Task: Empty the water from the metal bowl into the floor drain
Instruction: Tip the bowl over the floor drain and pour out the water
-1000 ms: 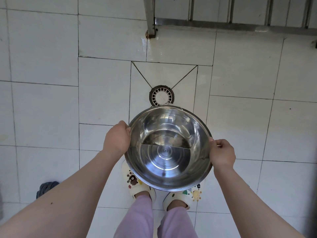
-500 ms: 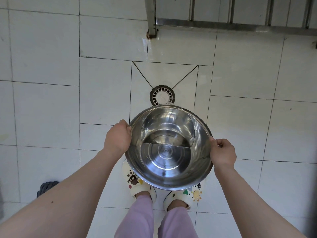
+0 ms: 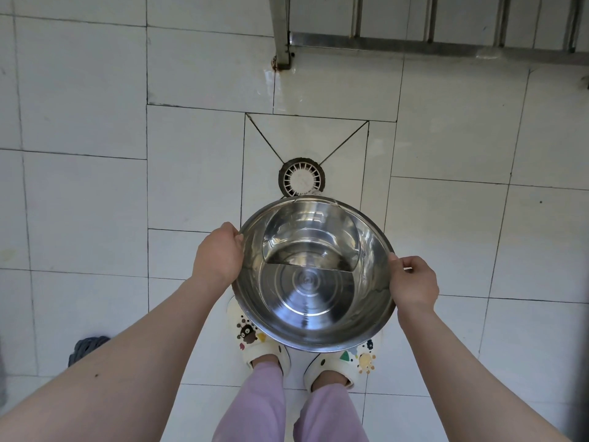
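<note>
I hold a shiny metal bowl (image 3: 314, 317) over the tiled floor, tipped away from me. Clear water (image 3: 310, 240) has pooled against its far wall and reaches up to the far rim. My left hand (image 3: 220, 255) grips the bowl's left rim and my right hand (image 3: 414, 282) grips the right rim. The round floor drain (image 3: 301, 177), with a white slotted cover in a dark ring, lies on the floor just beyond the bowl's far edge.
White floor tiles (image 3: 95, 202) surround the drain. A metal frame leg (image 3: 282, 36) and rail stand at the back. My feet in patterned slippers (image 3: 255, 342) are under the bowl. A dark grey object (image 3: 86, 346) lies at the lower left.
The bowl has tipped a little further away from me, and the water has climbed higher up its far wall towards the rim. Both hands keep their grip.
</note>
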